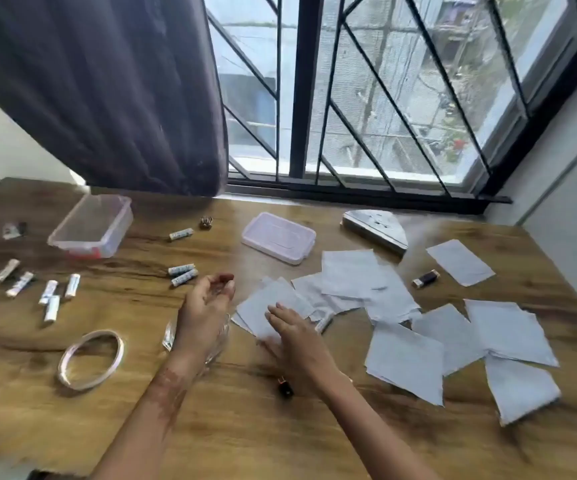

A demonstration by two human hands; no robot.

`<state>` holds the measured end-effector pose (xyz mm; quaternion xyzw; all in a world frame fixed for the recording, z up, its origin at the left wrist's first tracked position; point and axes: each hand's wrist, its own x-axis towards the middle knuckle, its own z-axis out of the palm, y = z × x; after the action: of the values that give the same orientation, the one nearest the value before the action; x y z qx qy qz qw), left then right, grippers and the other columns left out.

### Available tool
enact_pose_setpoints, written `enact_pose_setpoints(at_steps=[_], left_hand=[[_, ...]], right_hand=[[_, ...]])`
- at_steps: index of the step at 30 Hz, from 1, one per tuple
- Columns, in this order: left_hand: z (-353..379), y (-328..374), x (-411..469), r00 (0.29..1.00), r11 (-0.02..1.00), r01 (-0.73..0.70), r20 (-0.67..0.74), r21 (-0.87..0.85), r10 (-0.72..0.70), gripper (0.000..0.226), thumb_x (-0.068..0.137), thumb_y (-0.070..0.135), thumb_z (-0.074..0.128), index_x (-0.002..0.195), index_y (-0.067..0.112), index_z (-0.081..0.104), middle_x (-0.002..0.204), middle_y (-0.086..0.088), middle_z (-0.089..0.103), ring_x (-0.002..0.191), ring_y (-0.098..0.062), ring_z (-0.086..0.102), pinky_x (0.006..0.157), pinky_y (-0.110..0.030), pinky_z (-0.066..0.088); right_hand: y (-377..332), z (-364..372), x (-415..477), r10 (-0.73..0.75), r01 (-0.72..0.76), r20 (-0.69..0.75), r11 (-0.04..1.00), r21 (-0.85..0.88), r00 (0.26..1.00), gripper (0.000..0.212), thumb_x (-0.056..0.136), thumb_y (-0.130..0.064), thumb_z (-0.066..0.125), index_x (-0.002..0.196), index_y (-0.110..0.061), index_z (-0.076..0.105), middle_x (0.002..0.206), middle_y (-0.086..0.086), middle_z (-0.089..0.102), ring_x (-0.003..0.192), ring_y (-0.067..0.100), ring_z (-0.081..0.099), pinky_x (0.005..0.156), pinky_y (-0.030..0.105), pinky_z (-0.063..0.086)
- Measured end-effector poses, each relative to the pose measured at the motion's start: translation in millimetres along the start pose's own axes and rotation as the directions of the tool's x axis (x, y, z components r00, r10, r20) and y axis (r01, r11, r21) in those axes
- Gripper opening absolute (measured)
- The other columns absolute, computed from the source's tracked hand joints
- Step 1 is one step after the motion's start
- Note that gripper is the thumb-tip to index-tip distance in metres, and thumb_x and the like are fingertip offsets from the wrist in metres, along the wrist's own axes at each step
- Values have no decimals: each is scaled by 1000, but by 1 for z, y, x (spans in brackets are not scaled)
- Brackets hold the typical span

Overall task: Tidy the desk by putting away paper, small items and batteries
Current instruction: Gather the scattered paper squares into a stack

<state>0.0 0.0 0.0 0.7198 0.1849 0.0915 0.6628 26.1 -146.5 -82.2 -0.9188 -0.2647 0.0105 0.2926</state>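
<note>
Several white paper pieces [405,358] lie scattered over the right half of the wooden desk [211,427]. My right hand [297,336] rests flat, fingers stretched, on a small overlapping pile of paper [266,306] at the centre. My left hand [207,306] hovers just left of it, fingers loosely curled and nothing visible in them, above a clear glass object [168,336]. White batteries lie in a group [49,296] at the left, as a pair [183,273] near my left hand, and singly [180,234] further back.
A clear plastic box [91,226] stands open at the back left, its lid [278,242] lying apart at the back centre. Also here: a wire coil [91,358], a dark spool [425,278], a small dark item [285,389], a metal wedge [373,228], a curtain and a barred window.
</note>
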Motion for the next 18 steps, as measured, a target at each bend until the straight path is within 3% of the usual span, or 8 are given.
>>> enact_pose_setpoints(at_steps=[3, 6, 9, 13, 15, 18], left_hand=[[3, -8, 7, 996, 994, 66, -52, -85, -71, 10, 93, 12, 50, 98, 15, 58, 94, 2, 64, 103, -20, 59, 96, -35, 43], [4, -9, 10, 988, 975, 121, -76, -185, -137, 13, 94, 10, 47, 103, 9, 56, 99, -4, 63, 103, -21, 58, 90, -29, 46], [8, -9, 12, 975, 919, 178, -66, -352, -214, 14, 95, 8, 43, 101, 6, 56, 95, -6, 62, 93, -20, 59, 67, -14, 51], [4, -14, 11, 962, 865, 231, -28, -446, -271, 17, 96, 9, 42, 102, 5, 58, 96, -8, 65, 87, -18, 63, 79, -23, 52], [-1, -15, 11, 959, 836, 242, -10, -492, -283, 17, 95, 9, 43, 95, 7, 60, 92, -7, 68, 81, -16, 68, 78, -25, 53], [-9, -19, 13, 944, 761, 274, 14, -589, -329, 18, 95, 9, 43, 93, 6, 60, 79, -4, 73, 70, -13, 71, 70, -23, 56]], right_hand=[[18, 21, 6, -143, 146, 27, 957, -250, 989, 50, 82, -28, 63, 120, 3, 56, 128, 16, 57, 122, 30, 51, 105, 44, 24], [22, 29, 7, -215, 193, -22, 912, -363, 976, 47, 87, -40, 42, 107, -5, 66, 116, 8, 66, 111, 22, 60, 98, 40, 41], [23, 39, 7, -262, 191, -115, 886, -423, 958, 26, 83, -21, 55, 97, -6, 70, 105, 7, 70, 101, 19, 65, 100, 43, 38], [17, 45, 12, -232, 135, -180, 891, -433, 956, 18, 70, -3, 67, 87, -6, 71, 94, 6, 72, 92, 16, 67, 104, 42, 37], [11, 38, 14, -149, 82, -170, 935, -345, 974, 8, 78, -5, 61, 78, -10, 68, 86, 2, 72, 86, 13, 67, 108, 36, 33], [-4, 16, 16, 107, -95, -245, 994, 61, 964, 21, 93, -16, 48, 82, -10, 66, 82, 0, 70, 82, 12, 58, 97, 25, 34]])
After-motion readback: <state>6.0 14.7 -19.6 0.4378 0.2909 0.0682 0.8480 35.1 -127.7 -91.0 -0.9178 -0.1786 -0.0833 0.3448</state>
